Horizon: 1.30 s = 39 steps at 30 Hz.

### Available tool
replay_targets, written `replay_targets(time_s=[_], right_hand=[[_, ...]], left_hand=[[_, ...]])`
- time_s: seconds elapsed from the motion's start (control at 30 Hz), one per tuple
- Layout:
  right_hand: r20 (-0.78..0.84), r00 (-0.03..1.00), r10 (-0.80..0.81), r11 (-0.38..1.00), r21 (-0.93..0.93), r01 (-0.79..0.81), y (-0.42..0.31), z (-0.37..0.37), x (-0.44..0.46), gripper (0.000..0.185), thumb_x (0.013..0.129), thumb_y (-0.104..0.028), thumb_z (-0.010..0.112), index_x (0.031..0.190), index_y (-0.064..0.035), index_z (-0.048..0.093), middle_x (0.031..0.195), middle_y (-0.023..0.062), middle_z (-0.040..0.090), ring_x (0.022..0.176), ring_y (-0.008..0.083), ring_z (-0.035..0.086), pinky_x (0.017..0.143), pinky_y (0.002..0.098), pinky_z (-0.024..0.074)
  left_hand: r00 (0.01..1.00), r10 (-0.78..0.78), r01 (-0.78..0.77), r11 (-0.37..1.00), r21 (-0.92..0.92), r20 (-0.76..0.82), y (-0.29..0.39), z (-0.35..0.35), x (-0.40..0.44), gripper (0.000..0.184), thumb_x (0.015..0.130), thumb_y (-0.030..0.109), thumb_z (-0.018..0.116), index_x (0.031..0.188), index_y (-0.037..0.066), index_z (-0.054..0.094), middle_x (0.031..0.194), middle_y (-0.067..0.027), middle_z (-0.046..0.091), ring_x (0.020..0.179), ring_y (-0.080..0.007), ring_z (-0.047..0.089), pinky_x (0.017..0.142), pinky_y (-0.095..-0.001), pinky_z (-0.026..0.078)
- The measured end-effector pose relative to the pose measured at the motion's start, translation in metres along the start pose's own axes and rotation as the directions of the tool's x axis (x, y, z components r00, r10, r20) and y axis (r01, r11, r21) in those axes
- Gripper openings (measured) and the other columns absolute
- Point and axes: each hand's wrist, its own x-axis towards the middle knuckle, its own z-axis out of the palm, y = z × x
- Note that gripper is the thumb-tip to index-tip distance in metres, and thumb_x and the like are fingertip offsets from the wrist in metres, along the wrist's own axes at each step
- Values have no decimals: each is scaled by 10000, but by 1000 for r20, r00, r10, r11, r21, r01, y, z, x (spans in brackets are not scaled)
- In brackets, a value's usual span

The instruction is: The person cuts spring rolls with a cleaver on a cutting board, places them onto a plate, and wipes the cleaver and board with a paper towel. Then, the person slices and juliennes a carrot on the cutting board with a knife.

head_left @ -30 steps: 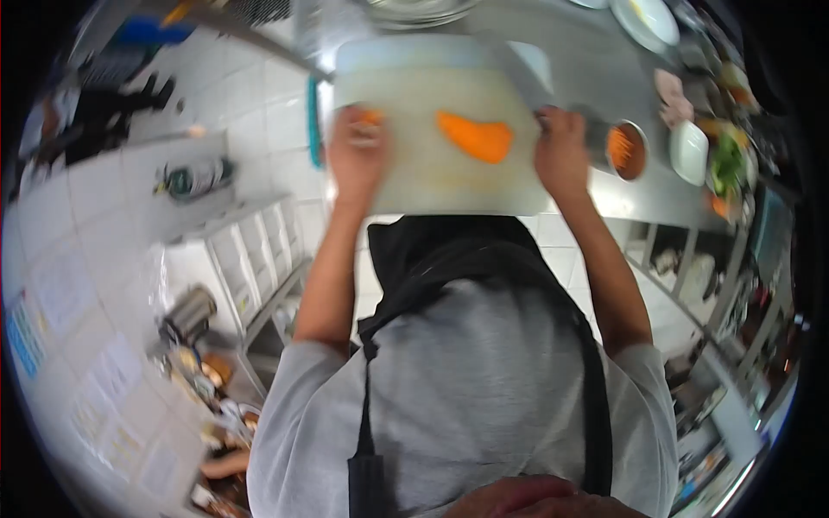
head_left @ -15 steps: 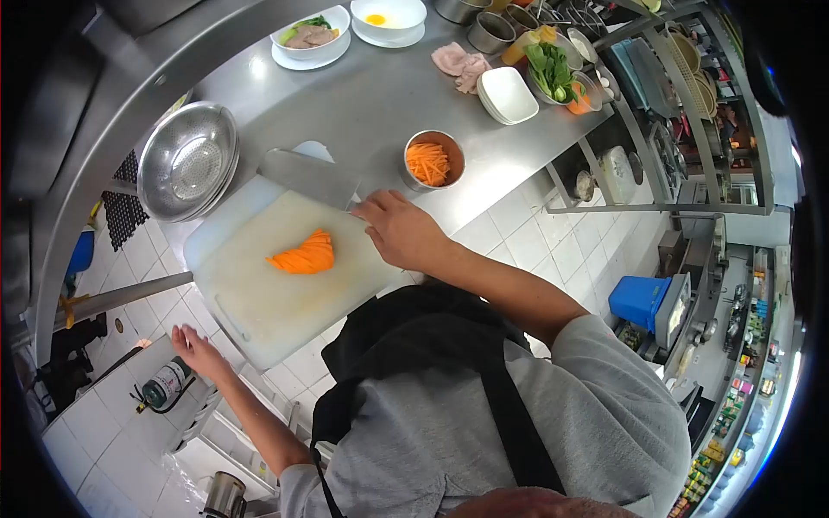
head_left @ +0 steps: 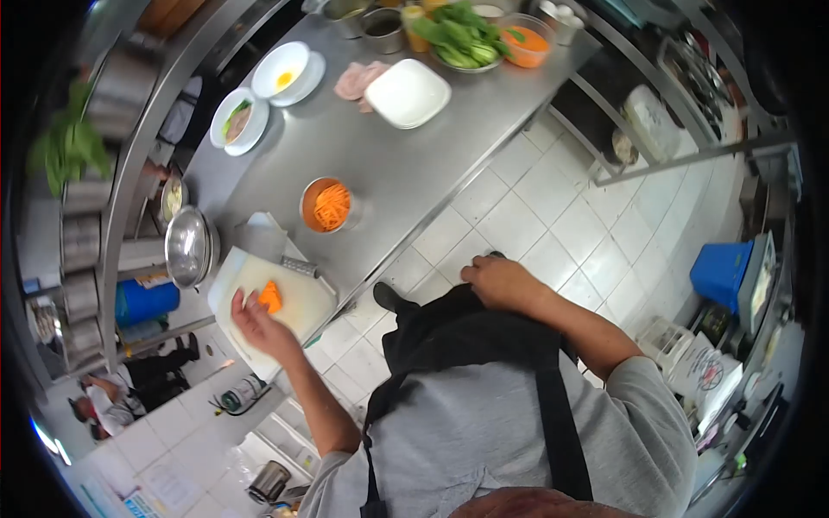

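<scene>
My left hand (head_left: 266, 331) is open over the white cutting board (head_left: 304, 304), its fingers apart beside a small pile of cut carrot (head_left: 271, 297). Whether the fingertips touch the carrot I cannot tell. A cleaver (head_left: 262, 235) lies along the board's far edge, with its metal handle toward the right; neither hand is on it. My right hand (head_left: 503, 283) hangs in front of the black apron, fingers curled, with nothing visible in them. Beyond the board stands a metal container (head_left: 311, 205) holding carrot strips (head_left: 332, 208).
Stacked metal bowls (head_left: 187, 248) stand left of the board. Farther back are two white bowls with food, raw meat slices (head_left: 356, 81), square white dishes (head_left: 408, 93), leafy greens (head_left: 466, 36) and an orange-filled tub (head_left: 528, 41). People's dark clothing shows at the left.
My right hand has let go of the cleaver and drawn back to the apron. My left hand has moved up over the board beside the carrot. The view has swung right.
</scene>
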Motion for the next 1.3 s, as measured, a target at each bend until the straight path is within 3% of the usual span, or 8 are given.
replay_targets(time_s=[0.27,0.33,0.53,0.7,0.9,0.97,1.2,1.3], right_hand=[[-121,887,446,895,62,-442,117,-34,-121,236,945,-86,620,1152,-14,709,1138,236,712,1108,426,720,935,518,606],[-126,858,497,867,93,-489,132,-33,-130,242,946,-88,625,1161,-17,712,1149,231,714,1111,420,720,936,514,607],[-226,760,609,792,234,-564,139,-24,-132,263,944,-103,660,1187,-20,721,1193,220,716,1125,401,721,948,506,606],[-138,782,608,756,401,-518,158,-11,-132,260,984,-167,683,1202,-33,730,1191,215,717,1156,402,707,970,498,602],[-136,811,569,782,394,-483,265,-21,-102,300,976,-183,697,1245,-55,722,1264,217,707,1235,415,662,1055,513,562],[-162,813,560,784,422,-455,317,-40,-75,337,971,-184,707,1284,-57,700,1310,210,692,1264,417,648,1076,509,553],[-467,670,577,811,426,-401,516,-152,99,478,956,-194,735,1404,-77,616,1436,210,620,1292,440,623,1090,518,553],[-536,725,433,901,227,-370,591,-188,199,346,949,-231,712,1220,-18,744,1348,249,677,1227,433,668,1056,494,579]], left_hand=[[786,143,-80,988,-130,602,132,213,-61,319,1121,140,593,1424,43,616,1356,-96,661,1145,-187,665,983,-318,521],[553,309,-357,927,-116,774,147,253,-72,278,1121,150,597,1361,28,663,1363,-116,654,1177,-229,666,1009,-352,529],[164,286,-318,921,-224,944,127,373,-102,264,1112,165,625,1324,19,683,1391,-146,657,1238,-288,650,1037,-400,524],[106,416,-560,775,-292,903,95,472,-121,378,1065,210,720,1387,19,670,1382,-158,662,1314,-332,607,1138,-421,465],[301,343,-691,721,-44,890,87,550,-130,832,884,455,904,1549,92,562,1640,-275,433,1511,-452,427,1230,-533,365],[184,397,-836,544,-69,899,90,561,-134,1028,786,550,944,1616,141,494,1724,-283,302,1569,-494,326,1247,-621,297],[340,218,-749,651,123,915,97,587,-134,1043,695,432,993,1593,171,532,1700,-277,336,1558,-478,361,1254,-673,282],[346,206,-758,636,143,915,95,588,-129,1065,640,348,1020,1577,152,552,1714,-257,352,1551,-479,377,1239,-631,310]])
